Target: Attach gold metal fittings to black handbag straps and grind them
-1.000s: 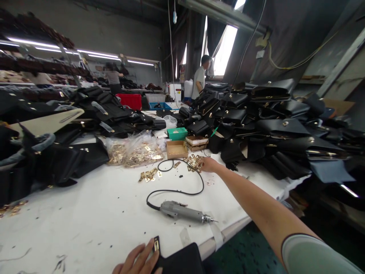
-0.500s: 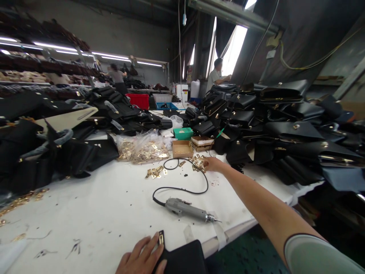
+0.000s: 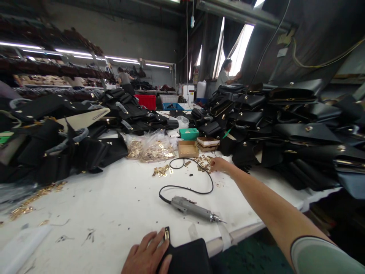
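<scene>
My left hand (image 3: pixel 148 253) grips a black leather piece (image 3: pixel 189 258) at the table's near edge, its thumb on one side and its fingers over a narrow tab. A gold metal plate (image 3: pixel 166 233) with a slot sits on that tab. Stretched far forward, my right hand (image 3: pixel 219 165) has its fingers bent together at the right end of a loose heap of gold metal plates (image 3: pixel 203 163); what is between the fingertips is too small to tell. Between the two hands a grey electric screwdriver (image 3: pixel 194 209) lies on its side, its bit pointing right.
Beyond the heap stand an open cardboard box (image 3: pixel 188 149), a green box (image 3: pixel 189 133) and plastic bags of gold fittings (image 3: pixel 156 147). The screwdriver's black cable (image 3: pixel 196 192) curls across the white table (image 3: pixel 114 205). Black bags (image 3: pixel 302 135) are piled on the right and left. Other people work farther back.
The whole view has shifted slightly, so things appear farther right. My right hand stays at the heap of gold plates, and my left hand still holds the black leather piece.
</scene>
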`<state>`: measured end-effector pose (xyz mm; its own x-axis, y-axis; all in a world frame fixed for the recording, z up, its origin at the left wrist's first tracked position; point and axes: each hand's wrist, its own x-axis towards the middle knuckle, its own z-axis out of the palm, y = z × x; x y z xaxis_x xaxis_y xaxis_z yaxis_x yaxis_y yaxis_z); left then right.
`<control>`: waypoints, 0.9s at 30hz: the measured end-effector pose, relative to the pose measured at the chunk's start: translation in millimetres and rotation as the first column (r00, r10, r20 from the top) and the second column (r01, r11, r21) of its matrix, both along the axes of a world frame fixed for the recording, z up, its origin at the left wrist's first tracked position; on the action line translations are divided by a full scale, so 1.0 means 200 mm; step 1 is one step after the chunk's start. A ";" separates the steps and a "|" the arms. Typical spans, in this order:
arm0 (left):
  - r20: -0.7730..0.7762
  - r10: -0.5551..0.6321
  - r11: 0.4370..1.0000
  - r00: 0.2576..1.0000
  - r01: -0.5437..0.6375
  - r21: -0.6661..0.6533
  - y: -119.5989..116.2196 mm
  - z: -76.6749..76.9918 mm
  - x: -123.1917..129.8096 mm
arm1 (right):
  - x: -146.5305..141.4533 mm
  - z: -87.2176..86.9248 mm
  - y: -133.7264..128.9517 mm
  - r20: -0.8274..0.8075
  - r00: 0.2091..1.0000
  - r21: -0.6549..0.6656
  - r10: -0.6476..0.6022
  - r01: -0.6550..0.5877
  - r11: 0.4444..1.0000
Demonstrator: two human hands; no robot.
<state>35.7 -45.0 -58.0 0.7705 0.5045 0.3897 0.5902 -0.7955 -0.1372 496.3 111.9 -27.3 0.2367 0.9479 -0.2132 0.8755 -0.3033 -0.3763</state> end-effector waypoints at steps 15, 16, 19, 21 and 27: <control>0.063 0.174 0.924 0.983 -0.141 -0.355 -0.14 0.15 0.09 | -0.85 0.19 -0.64 -0.764 0.613 0.130 0.201 -0.159 0.979; 0.060 0.173 0.924 0.983 -0.141 -0.356 -0.14 0.15 0.09 | -0.95 0.16 -0.67 -0.788 0.586 0.104 0.189 -0.176 0.979; 0.063 0.172 0.915 0.983 -0.136 -0.380 -0.13 0.15 0.09 | -1.15 0.06 -0.71 -0.788 0.596 0.071 0.154 -0.160 0.985; 0.088 0.174 0.906 0.981 -0.125 -0.404 -0.12 0.14 0.08 | -1.20 0.02 -0.71 -0.766 0.625 0.070 0.151 -0.151 0.986; 0.175 0.173 0.909 0.969 -0.089 -0.406 -0.11 0.11 0.07 | -1.20 0.01 -0.70 -0.709 0.686 0.066 0.162 -0.164 0.984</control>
<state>49.9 -67.9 -35.4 0.6124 0.7395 0.2793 0.6745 -0.6731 0.3034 255.5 -28.0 -24.8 -0.1444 0.9560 -0.2552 0.3841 -0.1835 -0.9049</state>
